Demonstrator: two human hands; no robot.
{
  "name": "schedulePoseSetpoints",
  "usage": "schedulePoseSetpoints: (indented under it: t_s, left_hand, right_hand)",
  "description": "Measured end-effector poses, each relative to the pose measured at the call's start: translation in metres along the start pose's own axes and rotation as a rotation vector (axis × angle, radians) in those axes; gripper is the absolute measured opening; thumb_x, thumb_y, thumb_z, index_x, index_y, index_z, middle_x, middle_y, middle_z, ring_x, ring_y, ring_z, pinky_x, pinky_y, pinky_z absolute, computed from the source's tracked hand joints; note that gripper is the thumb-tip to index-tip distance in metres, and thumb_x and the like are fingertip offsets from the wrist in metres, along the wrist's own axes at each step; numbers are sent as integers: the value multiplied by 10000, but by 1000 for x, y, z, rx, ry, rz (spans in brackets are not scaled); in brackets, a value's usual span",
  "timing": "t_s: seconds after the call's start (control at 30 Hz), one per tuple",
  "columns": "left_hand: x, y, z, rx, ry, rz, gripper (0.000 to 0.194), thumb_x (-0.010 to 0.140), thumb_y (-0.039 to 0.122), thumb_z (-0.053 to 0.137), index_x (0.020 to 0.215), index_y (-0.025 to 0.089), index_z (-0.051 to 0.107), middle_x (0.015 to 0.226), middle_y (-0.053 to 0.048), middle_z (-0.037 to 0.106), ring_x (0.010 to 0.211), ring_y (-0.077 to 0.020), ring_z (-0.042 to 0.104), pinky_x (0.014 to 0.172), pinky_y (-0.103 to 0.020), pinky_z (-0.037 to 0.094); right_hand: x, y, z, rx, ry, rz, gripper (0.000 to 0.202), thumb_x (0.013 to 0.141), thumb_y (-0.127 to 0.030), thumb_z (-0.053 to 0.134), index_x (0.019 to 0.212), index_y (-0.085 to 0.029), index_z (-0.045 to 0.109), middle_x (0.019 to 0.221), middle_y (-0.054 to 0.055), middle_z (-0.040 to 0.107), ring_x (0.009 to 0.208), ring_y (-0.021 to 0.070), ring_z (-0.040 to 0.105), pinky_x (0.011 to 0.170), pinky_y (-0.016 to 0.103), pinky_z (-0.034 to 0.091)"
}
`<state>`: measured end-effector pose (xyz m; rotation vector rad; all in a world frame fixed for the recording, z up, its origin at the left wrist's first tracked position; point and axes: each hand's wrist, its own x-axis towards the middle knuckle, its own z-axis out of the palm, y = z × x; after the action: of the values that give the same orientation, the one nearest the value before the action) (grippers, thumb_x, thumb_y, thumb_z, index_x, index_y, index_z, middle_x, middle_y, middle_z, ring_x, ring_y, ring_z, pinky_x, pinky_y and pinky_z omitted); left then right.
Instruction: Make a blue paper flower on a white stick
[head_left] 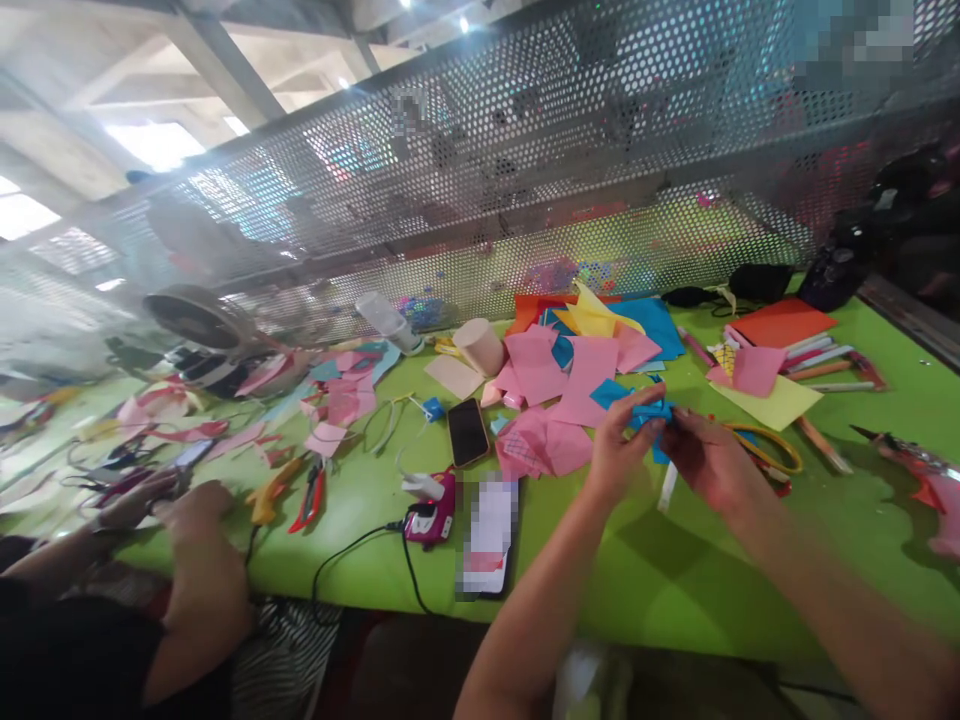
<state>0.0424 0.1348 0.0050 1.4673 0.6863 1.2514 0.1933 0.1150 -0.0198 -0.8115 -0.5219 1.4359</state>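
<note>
Between my two hands is a small folded piece of blue paper or fabric [651,411], raised above the green tabletop. My left hand [621,438] pinches its left side with the fingers. My right hand [709,455] grips the right side, and its fingertips are partly hidden behind the piece. Just below the hands a thin white strip [667,487] shows. Pink sheets [589,375] lie in a loose pile behind my left hand. A yellow ring-shaped band [772,447] is beside my right hand.
Left of my hands lie a dark phone [468,433], a second phone [491,540] with a blurred screen and a magenta power strip [430,515]. A co-worker's hands [196,503] are at far left. Pliers [900,455] lie at right. A perforated metal screen [480,190] rises behind.
</note>
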Motion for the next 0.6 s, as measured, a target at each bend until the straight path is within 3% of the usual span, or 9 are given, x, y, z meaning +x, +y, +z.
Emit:
schedulePoseSetpoints:
  t_s: [0.1,0.23,0.4,0.53,0.6]
  left_hand:
    - [5,-2,-3,-108,-6,-31,364,930,522,822,1128,217,826,1376,-126,773,1373,-317,661,1246,-490,441]
    - [9,1,-8,-226,-27,-157,509,848,619,865,1100,179,829,1144,-119,825,1103,-283,752,1061,-431,554]
    - [10,9,-12,-302,-30,-147,437,833,580,893,1007,183,834,1060,-90,817,1059,-250,734,997,-381,553]
    - [11,7,-14,-308,-37,-180,463,808,570,915,1003,162,818,887,-50,768,822,-181,687,834,-327,545]
    - [11,6,-14,-303,-16,-198,484,792,575,925,1006,158,809,878,-40,754,802,-169,670,813,-314,534]
  right_hand:
    - [-3,0,3,47,-22,83,328,702,-404,998,903,-275,772,818,-46,760,681,117,663,629,253,593]
    - [-7,-7,7,144,-51,225,300,717,-303,994,921,-260,777,831,-46,757,652,97,624,574,217,564]
    - [-10,-10,11,115,-97,236,280,769,-328,960,983,-273,788,852,-44,756,650,98,605,558,219,542]
    - [-8,-8,8,35,-116,233,256,798,-377,939,971,-268,785,841,-24,758,656,116,611,551,243,525]
    - [-7,-7,7,22,-115,245,256,792,-387,942,950,-264,782,826,-13,752,655,126,610,542,253,515]
